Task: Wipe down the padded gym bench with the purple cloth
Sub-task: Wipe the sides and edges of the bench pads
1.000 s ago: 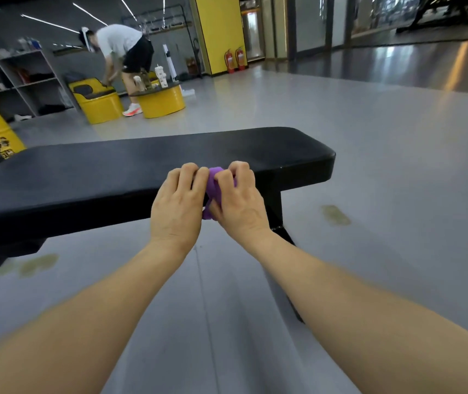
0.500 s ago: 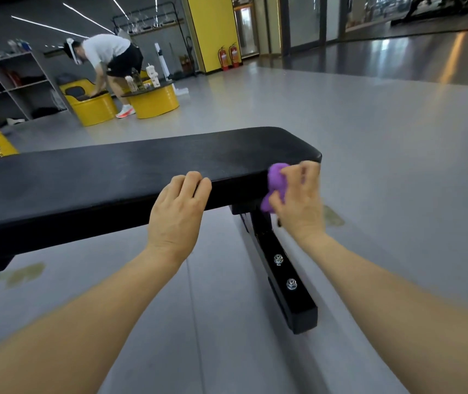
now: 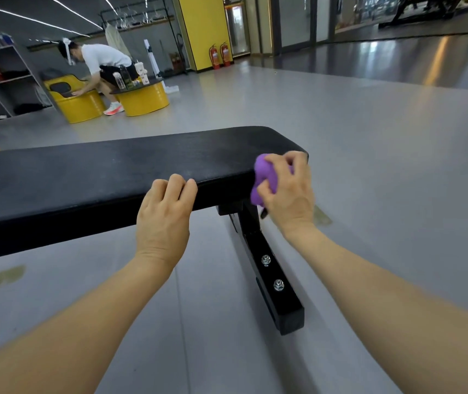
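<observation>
Bunching out between curled fingers, the purple cloth is mostly hidden inside the right hand, which grips it against the near right corner of the desk; only soft rounded lumps of fabric show. That corner of the pad is covered by the hand and cloth. The left hand rests on the near edge, fingers bent over the rim onto the top, holding nothing. The pad is black, matte, faintly grained, with rounded edges; its left end runs out of view. Below, a black square-section metal leg carries two shiny bolts. Far back, a person bends over yellow drum-shaped seats; the smooth grey floor shows dull stains.
</observation>
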